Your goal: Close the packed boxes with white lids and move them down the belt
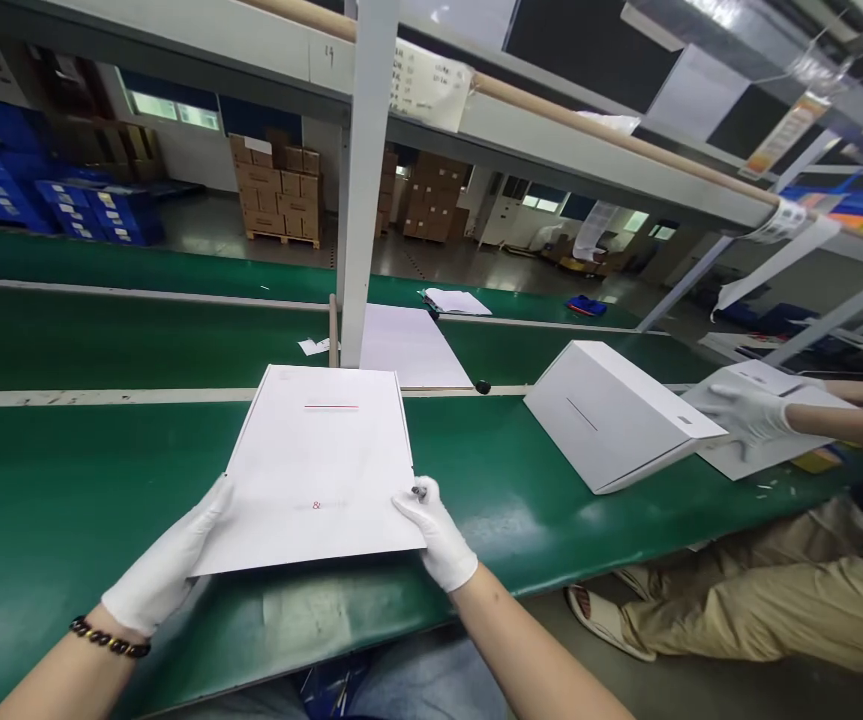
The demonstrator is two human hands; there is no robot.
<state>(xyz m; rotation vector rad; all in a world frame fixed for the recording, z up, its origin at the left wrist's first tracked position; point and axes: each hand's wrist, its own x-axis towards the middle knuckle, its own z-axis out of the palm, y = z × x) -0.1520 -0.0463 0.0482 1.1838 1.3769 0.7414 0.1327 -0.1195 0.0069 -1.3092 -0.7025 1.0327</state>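
A flat white cardboard box (318, 450) with a thin red line and a small red "&" lies in front of me at the green bench's near edge. My left hand (168, 560), in a white glove, grips its left side near the front corner; the fingers are partly hidden under it. On the opposite side, my gloved right hand (437, 530) holds the box with the thumb on top. A small dark object (420, 492), perhaps a pen tip, shows at the right hand's fingers; I cannot make out its kind.
Right of me stands a tilted white box (618, 415). Beyond it, a co-worker's gloved hand (750, 415) is at another white box (765, 375). A white metal post (367, 190) rises behind my box, beside a pale sheet (412, 345). The green bench (86, 480) runs across.
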